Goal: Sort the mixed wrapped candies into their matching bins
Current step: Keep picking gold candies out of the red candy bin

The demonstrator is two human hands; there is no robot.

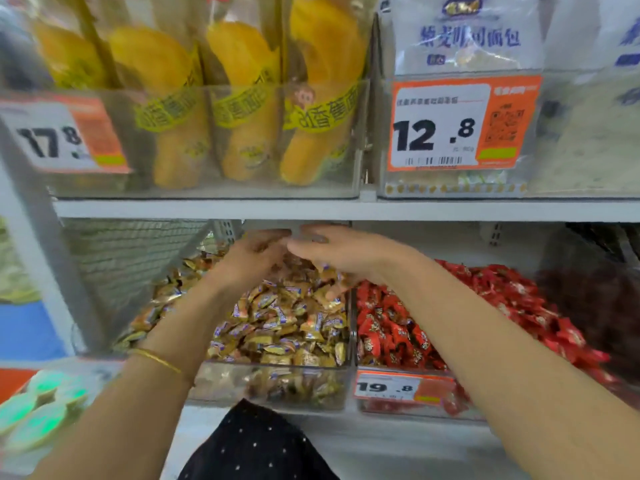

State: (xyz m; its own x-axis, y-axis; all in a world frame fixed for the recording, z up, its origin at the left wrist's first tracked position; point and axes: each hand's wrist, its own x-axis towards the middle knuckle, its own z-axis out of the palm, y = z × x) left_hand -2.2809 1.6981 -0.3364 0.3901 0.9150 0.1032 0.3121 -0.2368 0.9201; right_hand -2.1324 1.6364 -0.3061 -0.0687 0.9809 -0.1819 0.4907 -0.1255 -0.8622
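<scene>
A clear bin (273, 382) on the lower shelf is heaped with gold-wrapped candies (277, 327). Right of it stands a bin (415, 407) of red-wrapped candies (391, 327). Both my hands reach deep over the back of the gold heap, just under the upper shelf. My left hand (254, 252) has its fingers bent down into the candies. My right hand (337, 251) lies beside it, fingers touching the left hand's, its thumb low by the gold pile. Whether either hand holds a candy is hidden by blur.
The upper shelf edge (346, 209) hangs close above my hands. A wire mesh divider (131, 251) slants at the left of the gold bin. Price tags read 19.8 (388, 388) and 12.8 (460, 126). Banana-shaped snack packs (242, 98) fill the bins above.
</scene>
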